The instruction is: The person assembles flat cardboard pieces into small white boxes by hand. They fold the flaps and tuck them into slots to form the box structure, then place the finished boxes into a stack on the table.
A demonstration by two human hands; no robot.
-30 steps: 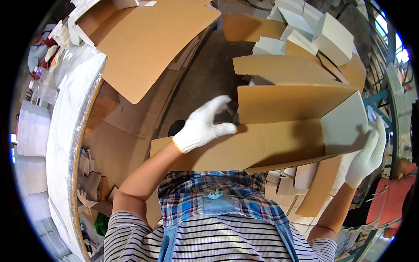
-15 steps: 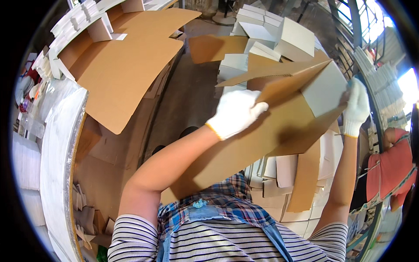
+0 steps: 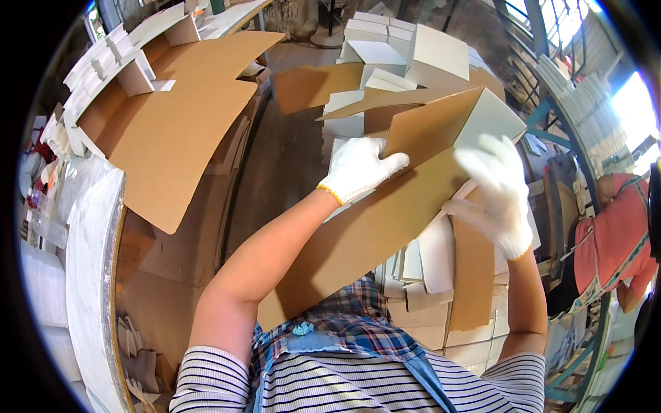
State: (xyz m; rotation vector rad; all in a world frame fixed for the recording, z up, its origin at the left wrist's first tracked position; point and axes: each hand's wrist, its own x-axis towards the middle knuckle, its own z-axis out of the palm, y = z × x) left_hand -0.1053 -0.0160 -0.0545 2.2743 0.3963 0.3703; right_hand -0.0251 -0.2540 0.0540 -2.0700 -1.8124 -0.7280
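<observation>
A half-folded cardboard box [image 3: 385,213], brown inside and pale on the outside, is held up before me with its long panel slanting toward my apron. My left hand [image 3: 358,168], in a white knit glove, is closed on the box's left wall with the thumb on the inner side. My right hand [image 3: 492,193], gloved alike and blurred by motion, has its fingers spread beside the box's right edge. Whether it touches the cardboard I cannot tell. At the box's far right corner a pale end flap [image 3: 485,120] stands up.
On the left table [image 3: 93,275] lies another partly folded box [image 3: 179,124]. White finished boxes [image 3: 437,55] are heaped beyond my hands. Flat cardboard pieces [image 3: 471,275] lie under the right side. A person in a coral top [image 3: 616,227] is at the far right.
My right hand has come off the far right end of the box and moved left and nearer, its fingers spreading. My left hand keeps its grip. The view has shifted slightly.
</observation>
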